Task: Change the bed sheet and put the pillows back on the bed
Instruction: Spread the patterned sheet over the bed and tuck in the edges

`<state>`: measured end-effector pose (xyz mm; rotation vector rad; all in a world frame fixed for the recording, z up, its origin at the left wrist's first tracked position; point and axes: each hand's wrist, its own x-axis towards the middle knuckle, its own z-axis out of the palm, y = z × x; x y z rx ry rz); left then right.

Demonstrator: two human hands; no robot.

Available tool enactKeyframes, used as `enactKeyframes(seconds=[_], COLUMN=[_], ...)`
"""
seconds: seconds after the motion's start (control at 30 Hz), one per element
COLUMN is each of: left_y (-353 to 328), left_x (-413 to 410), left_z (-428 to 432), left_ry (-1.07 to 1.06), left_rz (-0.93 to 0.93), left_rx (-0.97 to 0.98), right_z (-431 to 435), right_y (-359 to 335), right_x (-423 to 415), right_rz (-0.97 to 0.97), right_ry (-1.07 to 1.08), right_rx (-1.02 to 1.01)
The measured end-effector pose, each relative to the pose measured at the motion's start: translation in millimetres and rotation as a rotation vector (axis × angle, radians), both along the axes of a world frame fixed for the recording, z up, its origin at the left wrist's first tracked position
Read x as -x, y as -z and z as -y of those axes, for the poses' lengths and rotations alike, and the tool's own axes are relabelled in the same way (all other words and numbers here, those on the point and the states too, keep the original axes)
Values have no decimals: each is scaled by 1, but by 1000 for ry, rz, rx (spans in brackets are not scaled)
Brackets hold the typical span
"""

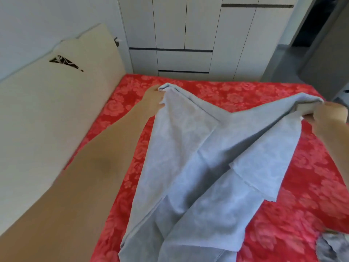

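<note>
A light blue bed sheet [198, 167] hangs partly unfolded over the red flowered mattress [306, 186]. My left hand [153, 100] grips one bunched corner of the sheet far out over the bed. At the right edge my right hand [328, 118] grips another bunched corner. The sheet sags between them in a V and its lower folds trail toward me on the mattress. No pillows are in view.
A cream headboard [56, 110] with a torn dark patch [65, 62] runs along the bed's left side. White wardrobe doors [179, 35] stand behind the far edge. A grey doorway [311, 35] opens at the right. Some grey cloth [332, 246] lies at the bottom right.
</note>
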<state>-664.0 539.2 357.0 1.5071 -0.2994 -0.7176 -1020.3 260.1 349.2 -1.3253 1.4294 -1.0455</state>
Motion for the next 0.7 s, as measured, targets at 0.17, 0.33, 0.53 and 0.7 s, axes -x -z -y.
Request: enactKeyframes(seconds=[0.17, 0.33, 0.53, 0.7], left_y=[113, 256, 358, 401], left_x=[-5, 47, 165, 243], left_z=[0, -89, -244, -321], left_ry=[3, 78, 221, 108], left_rz=[54, 201, -2, -475], left_rx=[-251, -771, -1232, -1171], right_z=[-49, -165, -358, -458], right_y=[79, 221, 321, 334], right_x=[-35, 1, 38, 35], right_rz=[-334, -590, -845, -991], right_ry=[-203, -571, -759, -818], right_rx=[87, -201, -677, -711])
